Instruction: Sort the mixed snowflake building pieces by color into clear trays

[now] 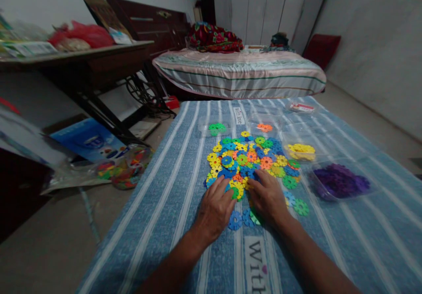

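Note:
A loose heap of flat, notched plastic discs in yellow, blue, green and orange lies on the striped cloth in front of me. My left hand rests at the near left edge of the heap, fingers stretched over blue and yellow discs. On the near right side, my right hand reaches in, fingers apart and touching blue and yellow discs. Its fingertips are partly hidden among the pieces. A blue disc lies between my wrists. A green disc sits just right of my right hand.
Clear plastic tubs stand around the heap: one with green discs, one with orange discs, one with yellow discs, one with purple discs. A clear container is at the far right. Beyond stands a bed.

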Demonstrator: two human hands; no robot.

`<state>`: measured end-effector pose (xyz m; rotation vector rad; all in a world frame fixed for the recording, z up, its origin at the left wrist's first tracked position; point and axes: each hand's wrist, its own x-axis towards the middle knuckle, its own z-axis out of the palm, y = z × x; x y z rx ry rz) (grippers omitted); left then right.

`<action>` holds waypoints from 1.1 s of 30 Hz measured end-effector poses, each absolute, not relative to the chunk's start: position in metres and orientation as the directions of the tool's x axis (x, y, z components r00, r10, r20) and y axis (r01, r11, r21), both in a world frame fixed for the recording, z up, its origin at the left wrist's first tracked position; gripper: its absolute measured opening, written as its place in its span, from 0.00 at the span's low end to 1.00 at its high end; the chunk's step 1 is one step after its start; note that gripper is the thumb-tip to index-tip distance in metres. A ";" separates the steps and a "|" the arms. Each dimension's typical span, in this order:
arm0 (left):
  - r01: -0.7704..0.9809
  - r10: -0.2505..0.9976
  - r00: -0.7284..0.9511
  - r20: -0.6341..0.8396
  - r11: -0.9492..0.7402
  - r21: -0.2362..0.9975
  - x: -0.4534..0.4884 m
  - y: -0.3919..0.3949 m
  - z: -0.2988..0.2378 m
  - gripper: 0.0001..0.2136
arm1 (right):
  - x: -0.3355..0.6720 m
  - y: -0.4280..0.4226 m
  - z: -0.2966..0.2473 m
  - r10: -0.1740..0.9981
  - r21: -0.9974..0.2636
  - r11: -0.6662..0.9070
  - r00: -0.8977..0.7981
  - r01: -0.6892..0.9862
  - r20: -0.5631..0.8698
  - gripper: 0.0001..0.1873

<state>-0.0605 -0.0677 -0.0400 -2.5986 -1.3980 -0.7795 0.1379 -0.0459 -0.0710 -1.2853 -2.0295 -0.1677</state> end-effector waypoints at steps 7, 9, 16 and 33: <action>0.723 0.703 0.519 0.487 -0.665 0.189 -0.069 -0.056 -0.035 0.05 | 0.140 -0.044 -0.072 0.727 -0.258 0.514 -0.256 0.818 0.637 0.10; 0.708 0.699 0.533 0.477 -0.677 0.200 -0.071 -0.054 -0.033 0.07 | 0.139 -0.044 -0.073 0.724 -0.261 0.520 -0.257 0.813 0.641 0.10; 0.659 0.696 0.414 0.587 -0.674 0.334 -0.069 -0.046 -0.024 0.09 | 0.137 -0.044 -0.070 0.707 -0.265 0.527 -0.243 0.808 0.664 0.09; -0.089 0.956 -0.219 -0.192 0.177 0.980 -0.059 0.105 0.058 0.06 | 0.135 -0.043 -0.074 0.709 -0.284 0.540 -0.246 0.792 0.661 0.08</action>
